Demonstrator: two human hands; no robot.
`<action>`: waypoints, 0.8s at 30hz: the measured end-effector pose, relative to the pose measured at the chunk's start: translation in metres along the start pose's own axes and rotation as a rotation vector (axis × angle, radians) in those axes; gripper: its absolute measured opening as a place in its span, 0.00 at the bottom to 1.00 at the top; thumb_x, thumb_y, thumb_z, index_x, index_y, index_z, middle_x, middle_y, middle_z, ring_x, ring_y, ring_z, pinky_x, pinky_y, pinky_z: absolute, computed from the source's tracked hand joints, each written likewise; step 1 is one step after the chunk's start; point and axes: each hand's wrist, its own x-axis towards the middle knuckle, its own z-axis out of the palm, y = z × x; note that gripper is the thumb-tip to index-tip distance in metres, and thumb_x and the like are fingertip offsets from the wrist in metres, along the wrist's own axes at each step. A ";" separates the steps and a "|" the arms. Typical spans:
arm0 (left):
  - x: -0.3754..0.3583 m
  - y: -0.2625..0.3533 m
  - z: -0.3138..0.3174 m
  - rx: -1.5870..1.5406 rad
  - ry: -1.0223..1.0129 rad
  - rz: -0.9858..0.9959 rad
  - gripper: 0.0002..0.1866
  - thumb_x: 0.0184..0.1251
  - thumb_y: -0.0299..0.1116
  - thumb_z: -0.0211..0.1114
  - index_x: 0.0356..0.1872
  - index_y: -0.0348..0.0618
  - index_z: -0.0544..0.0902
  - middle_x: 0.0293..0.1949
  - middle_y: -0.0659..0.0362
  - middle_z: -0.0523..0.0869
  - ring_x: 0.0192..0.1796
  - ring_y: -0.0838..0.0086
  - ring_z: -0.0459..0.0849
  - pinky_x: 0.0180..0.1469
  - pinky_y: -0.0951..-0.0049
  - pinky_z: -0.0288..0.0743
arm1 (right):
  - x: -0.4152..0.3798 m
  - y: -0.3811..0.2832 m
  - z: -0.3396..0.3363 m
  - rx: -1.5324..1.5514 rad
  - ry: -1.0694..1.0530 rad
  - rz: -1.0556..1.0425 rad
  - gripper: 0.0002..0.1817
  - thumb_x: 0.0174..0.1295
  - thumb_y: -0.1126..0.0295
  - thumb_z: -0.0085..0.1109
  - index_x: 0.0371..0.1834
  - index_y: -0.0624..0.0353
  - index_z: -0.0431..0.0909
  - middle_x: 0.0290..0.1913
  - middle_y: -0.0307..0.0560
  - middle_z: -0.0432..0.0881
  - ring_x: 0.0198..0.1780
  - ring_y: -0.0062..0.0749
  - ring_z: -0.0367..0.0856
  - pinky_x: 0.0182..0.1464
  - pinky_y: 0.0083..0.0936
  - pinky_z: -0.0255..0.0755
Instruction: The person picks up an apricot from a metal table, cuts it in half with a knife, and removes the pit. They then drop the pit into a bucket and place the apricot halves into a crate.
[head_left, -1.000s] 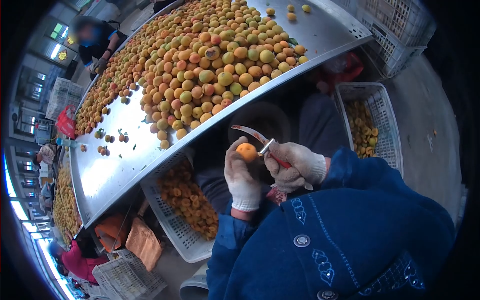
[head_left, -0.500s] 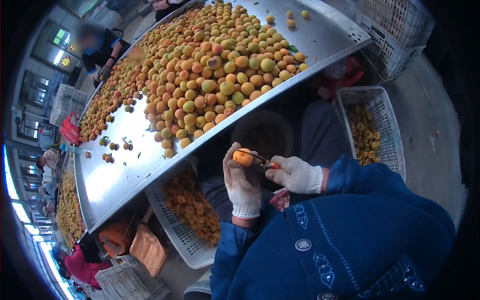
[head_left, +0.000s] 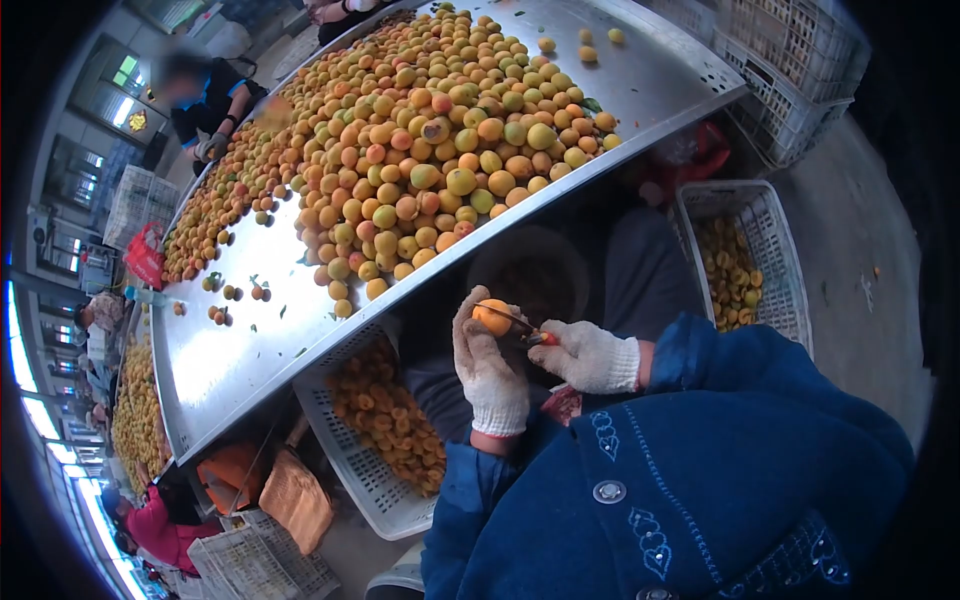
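Across the top is a big shiny metal table (head_left: 220, 370), tipped to one side in this view. A huge heap of fruit (head_left: 420, 150), orange, yellow and a bit green, lies on it. By the table's far left side is a person in dark clothes (head_left: 205, 100). Below the near edge, a white basket (head_left: 385, 510) and another basket (head_left: 790, 265) hold cut fruit, one on each side of the legs. Between the legs is a round tub (head_left: 497, 248), too dark to see into well. Both hands wear pale gloves and are close to each other, up in front of the blue coat (head_left: 690, 480). The left hand (head_left: 487, 375) is closed around one orange fruit (head_left: 491, 316). The right hand (head_left: 597, 358) grips a knife (head_left: 544, 339) by its red handle. The blade reaches the orange fruit, but I cannot tell how deep it goes
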 end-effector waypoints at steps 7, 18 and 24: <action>0.001 0.002 0.007 -0.236 0.003 -0.129 0.23 0.78 0.41 0.47 0.65 0.37 0.65 0.44 0.50 0.80 0.45 0.65 0.80 0.52 0.66 0.77 | 0.006 0.005 0.005 -0.050 0.063 -0.033 0.19 0.68 0.56 0.54 0.42 0.65 0.73 0.34 0.66 0.82 0.40 0.60 0.82 0.41 0.45 0.74; 0.010 -0.001 0.006 0.009 -0.073 -0.110 0.24 0.74 0.33 0.59 0.66 0.37 0.66 0.51 0.52 0.80 0.51 0.70 0.82 0.57 0.71 0.76 | 0.015 0.018 0.002 -0.235 0.113 -0.072 0.23 0.69 0.53 0.51 0.50 0.66 0.71 0.33 0.66 0.83 0.35 0.60 0.83 0.39 0.47 0.76; 0.011 -0.020 0.000 -0.106 0.054 -0.182 0.24 0.76 0.48 0.53 0.59 0.37 0.71 0.44 0.50 0.82 0.45 0.67 0.82 0.54 0.66 0.77 | 0.019 0.028 0.009 -0.355 0.203 -0.091 0.25 0.68 0.54 0.51 0.55 0.66 0.70 0.31 0.63 0.83 0.35 0.60 0.83 0.39 0.49 0.76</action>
